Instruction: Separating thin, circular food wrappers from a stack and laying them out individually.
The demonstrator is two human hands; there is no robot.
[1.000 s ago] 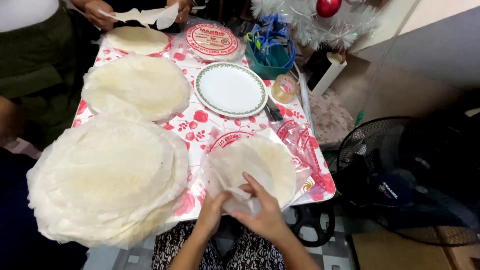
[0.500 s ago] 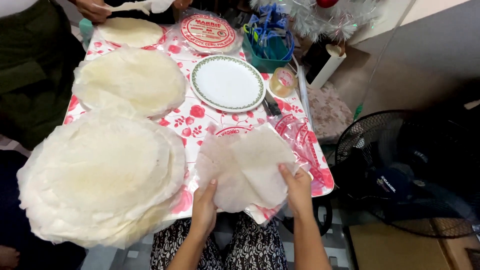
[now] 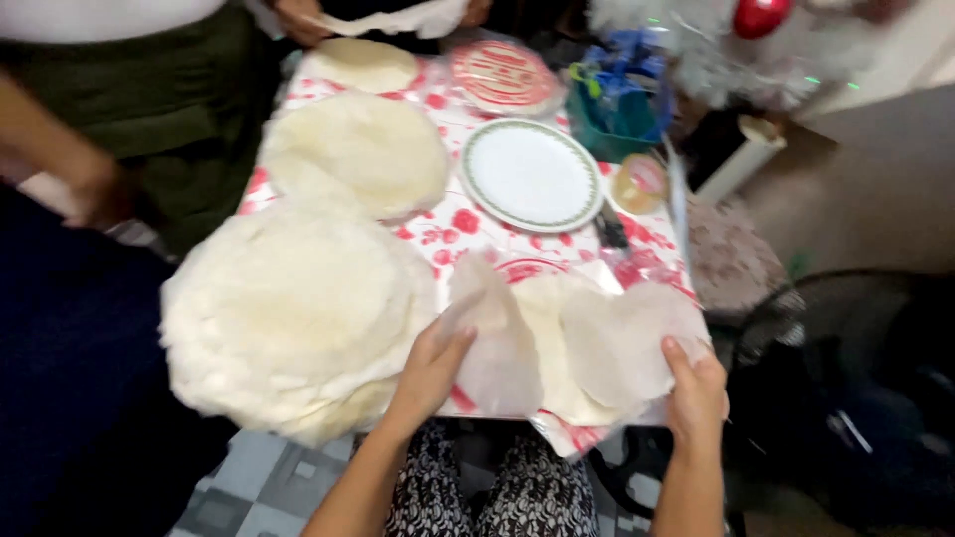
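Left hand (image 3: 430, 366) and right hand (image 3: 694, 390) each pinch an edge of thin round wrappers (image 3: 557, 343) over the counter (image 3: 468, 224) edge, just right of the big stack (image 3: 293, 313); peeling slowly, low and evenly should avoid tears.

big wrapper stack (image 3: 293, 318) left of small stack (image 3: 557, 343), plate (image 3: 530, 174) behind it, on table (image 3: 468, 224)

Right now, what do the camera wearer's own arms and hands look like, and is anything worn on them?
Both forearms are bare, with no sleeves showing. The left hand and right hand wear no gloves; no rings, watch or bracelets are visible, though the picture is blurred.
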